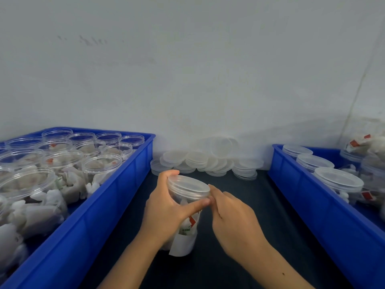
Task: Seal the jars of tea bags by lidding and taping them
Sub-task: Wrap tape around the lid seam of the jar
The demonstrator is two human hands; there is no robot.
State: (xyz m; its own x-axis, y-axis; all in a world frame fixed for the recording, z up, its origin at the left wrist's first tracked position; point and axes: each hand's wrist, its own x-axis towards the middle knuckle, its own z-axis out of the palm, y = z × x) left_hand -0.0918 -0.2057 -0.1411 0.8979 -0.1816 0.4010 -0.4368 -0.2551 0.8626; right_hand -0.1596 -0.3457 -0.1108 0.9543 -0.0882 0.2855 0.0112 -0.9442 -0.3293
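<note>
Lidding looks to be the step in hand: the left hand (pixel 164 207) is wrapped round the upper wall of the jar (pixel 183 226), thumb laid across its front just under the rim and fingers curled behind, so the jar is firmly held and tilted a little toward the person above the dark table (pixel 239 205). The lid (pixel 188 185) already sits on the mouth, directly above that grip. The right hand (pixel 233 217) meets the lid's rim on the side opposite the left fingers, its fingertips (pixel 212 189) touching the edge; I cannot tell whether it pinches anything, and no tape is visible. To do this well, I judge the left hand should keep the body from turning while the right works round the rim until the lid seats evenly, since a thin clear wall may flex under a tight squeeze. Loose spare lids (pixel 208 161) lie beyond the grip, unlidded jars in the bin (pixel 116 205) outboard of the left hand, lidded ones in the bin (pixel 312 205) outboard of the right.
</note>
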